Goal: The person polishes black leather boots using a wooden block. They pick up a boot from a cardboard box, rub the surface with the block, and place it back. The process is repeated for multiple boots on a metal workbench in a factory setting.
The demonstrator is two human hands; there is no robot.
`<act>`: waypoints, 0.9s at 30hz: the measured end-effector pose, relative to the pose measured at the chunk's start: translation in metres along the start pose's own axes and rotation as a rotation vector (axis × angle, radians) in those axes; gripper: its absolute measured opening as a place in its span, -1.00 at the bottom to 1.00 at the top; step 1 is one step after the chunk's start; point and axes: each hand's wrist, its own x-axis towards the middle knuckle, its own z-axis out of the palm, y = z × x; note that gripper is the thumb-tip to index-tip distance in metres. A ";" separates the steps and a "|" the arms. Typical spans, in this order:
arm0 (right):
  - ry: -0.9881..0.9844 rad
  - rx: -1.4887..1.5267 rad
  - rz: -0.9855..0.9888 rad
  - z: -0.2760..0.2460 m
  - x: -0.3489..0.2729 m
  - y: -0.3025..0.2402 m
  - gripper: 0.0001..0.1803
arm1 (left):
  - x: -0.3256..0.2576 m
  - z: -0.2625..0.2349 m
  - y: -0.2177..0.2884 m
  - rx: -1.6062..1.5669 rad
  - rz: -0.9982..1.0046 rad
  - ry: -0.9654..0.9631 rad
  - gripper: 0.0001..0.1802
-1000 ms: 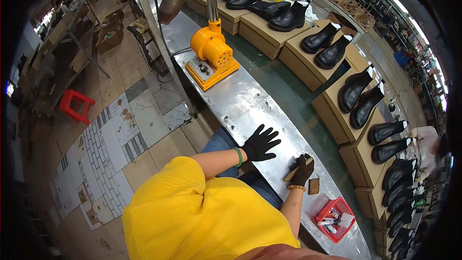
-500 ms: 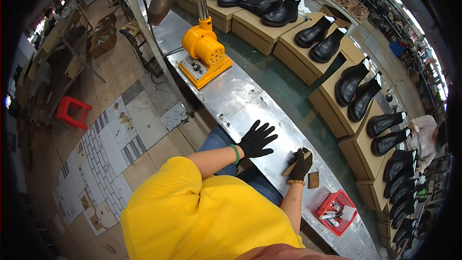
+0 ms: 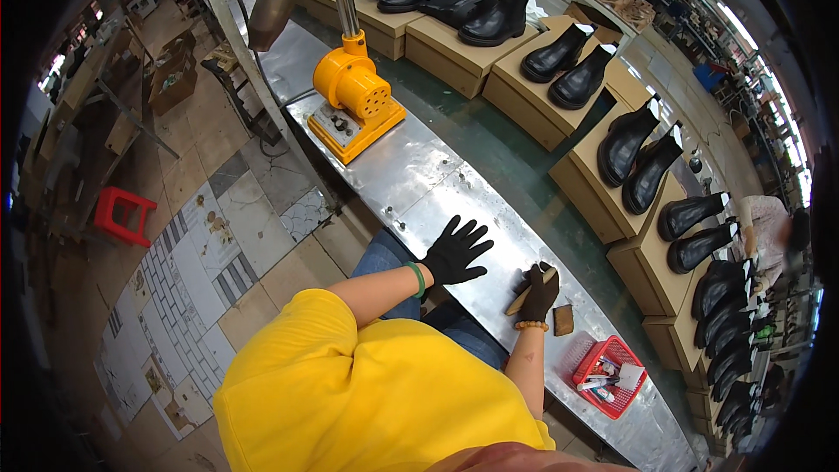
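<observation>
My left hand (image 3: 456, 252), in a black glove, is stretched out with fingers spread at the near edge of the shiny metal bench (image 3: 428, 201). Nothing is in it. Farther right, my right hand (image 3: 539, 294), also black-gloved, is closed around a flat tan block (image 3: 519, 301), partly hidden by the fingers, so its exact kind does not show. Beside that hand a small brown block (image 3: 564, 320) lies on the metal. A red plastic basket (image 3: 609, 378) with tubes and pen-like items stands to the right of it.
A yellow machine (image 3: 357, 96) with a metal nozzle (image 3: 281, 0) stands at the bench's far left. Black ankle boots (image 3: 581, 77) rest on cardboard boxes (image 3: 535, 103) across a green surface. A red stool (image 3: 125, 215) is on the tiled floor. Another person (image 3: 766, 232) is at far right.
The whole view has shifted slightly, so the bench and boots sit a little farther left in the picture. My left hand stays spread and my right hand keeps hold of the tan block.
</observation>
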 end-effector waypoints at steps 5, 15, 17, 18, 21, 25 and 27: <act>-0.005 0.000 0.007 0.002 0.000 -0.002 -0.72 | 0.000 -0.001 -0.002 0.001 0.003 0.000 -0.31; 0.004 -0.019 -0.002 0.004 0.003 0.004 -0.71 | -0.001 0.000 -0.006 0.005 0.007 0.002 -0.30; 0.012 -0.015 -0.006 0.004 0.003 0.004 -0.71 | 0.000 0.000 -0.007 0.009 0.011 -0.003 -0.30; 0.011 -0.012 -0.005 0.005 0.003 0.004 -0.71 | 0.000 -0.001 -0.007 0.012 0.009 -0.005 -0.30; 0.008 -0.015 -0.008 0.008 0.003 0.003 -0.71 | -0.001 -0.002 -0.008 0.013 0.005 -0.003 -0.31; 0.015 -0.045 -0.036 0.008 0.004 0.005 -0.73 | -0.001 -0.004 -0.008 -0.006 0.025 0.062 -0.34; 0.014 -0.071 -0.079 0.008 0.007 0.009 -0.74 | -0.001 -0.005 -0.008 -0.007 0.020 0.049 -0.34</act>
